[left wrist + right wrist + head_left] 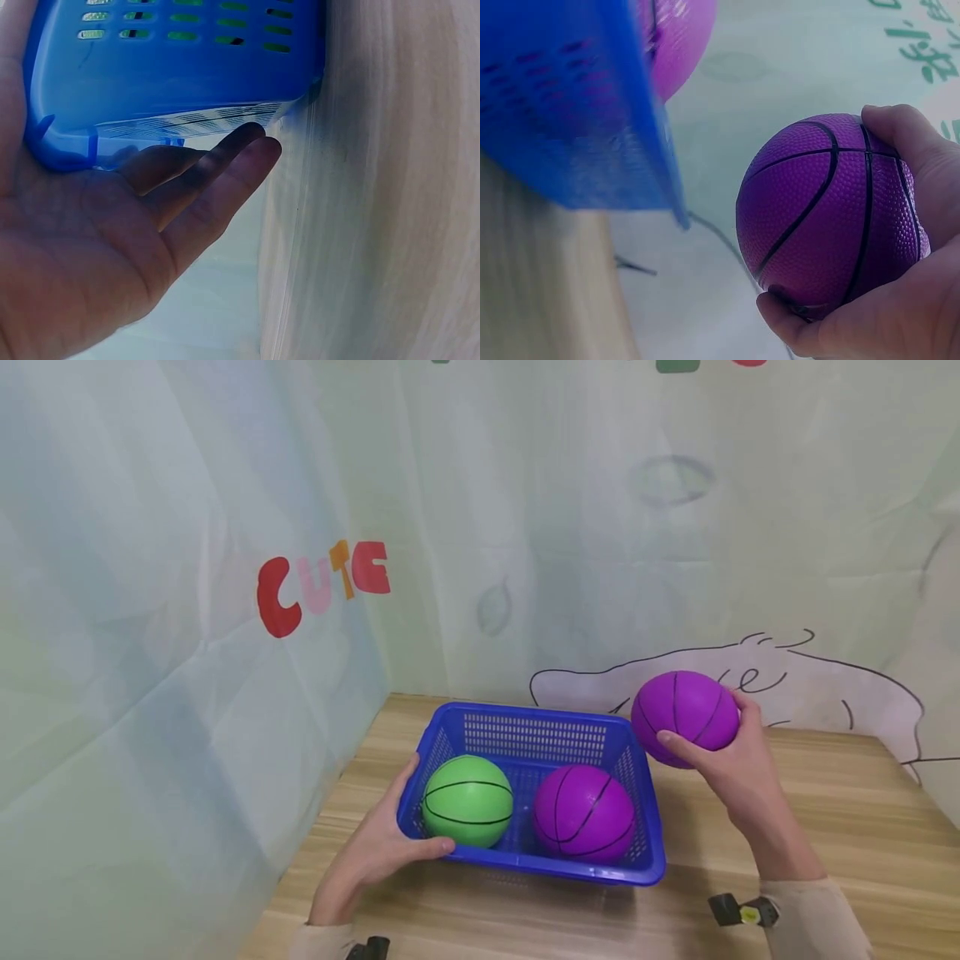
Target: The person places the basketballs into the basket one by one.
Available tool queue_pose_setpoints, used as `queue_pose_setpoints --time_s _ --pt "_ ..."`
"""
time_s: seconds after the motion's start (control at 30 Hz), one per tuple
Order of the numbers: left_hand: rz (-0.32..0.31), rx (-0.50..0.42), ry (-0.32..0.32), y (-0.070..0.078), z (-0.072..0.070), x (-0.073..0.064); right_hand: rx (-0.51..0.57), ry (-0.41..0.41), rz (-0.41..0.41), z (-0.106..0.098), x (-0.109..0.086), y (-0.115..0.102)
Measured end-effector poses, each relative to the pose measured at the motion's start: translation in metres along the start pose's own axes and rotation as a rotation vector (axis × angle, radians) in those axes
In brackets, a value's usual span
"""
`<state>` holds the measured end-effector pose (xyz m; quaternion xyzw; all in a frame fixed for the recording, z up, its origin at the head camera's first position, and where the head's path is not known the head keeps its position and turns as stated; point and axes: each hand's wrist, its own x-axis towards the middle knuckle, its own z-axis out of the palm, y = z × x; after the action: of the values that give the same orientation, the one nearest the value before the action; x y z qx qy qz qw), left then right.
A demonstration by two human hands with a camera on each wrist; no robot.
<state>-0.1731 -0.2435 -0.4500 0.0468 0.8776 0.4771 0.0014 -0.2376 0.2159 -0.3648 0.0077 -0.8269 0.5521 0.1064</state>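
Observation:
My right hand (pixel 738 764) holds a purple toy basketball (pixel 678 714) up beside the right rim of a blue plastic basket (pixel 536 864). In the right wrist view, thumb and fingers wrap the sides of that pebbled, black-lined ball (pixel 817 210). At the basket's front left corner, my left hand (pixel 386 835) grips the rim, its thumb along the front edge and its fingers down the outer left side. Inside the basket, a green ball (pixel 467 802) sits at the left and a second purple ball (pixel 583 814) at the right.
The basket stands on a wood-grain table (pixel 825 810). Behind and to the left hangs a pale printed cloth (pixel 480 527) with coloured letters (pixel 322 585) and a cartoon outline, meeting the table's edges.

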Motion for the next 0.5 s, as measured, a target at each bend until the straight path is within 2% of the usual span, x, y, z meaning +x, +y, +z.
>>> queue_pose_setpoints --time_s 0.27,0.5 --pt "-0.009 -0.005 -0.001 0.002 0.0 -0.002 0.073 -0.099 -0.028 0.015 0.001 -0.033" --pt "-0.007 -0.009 -0.003 0.004 0.0 0.0 0.133 -0.164 -0.047 0.031 0.0 -0.052"
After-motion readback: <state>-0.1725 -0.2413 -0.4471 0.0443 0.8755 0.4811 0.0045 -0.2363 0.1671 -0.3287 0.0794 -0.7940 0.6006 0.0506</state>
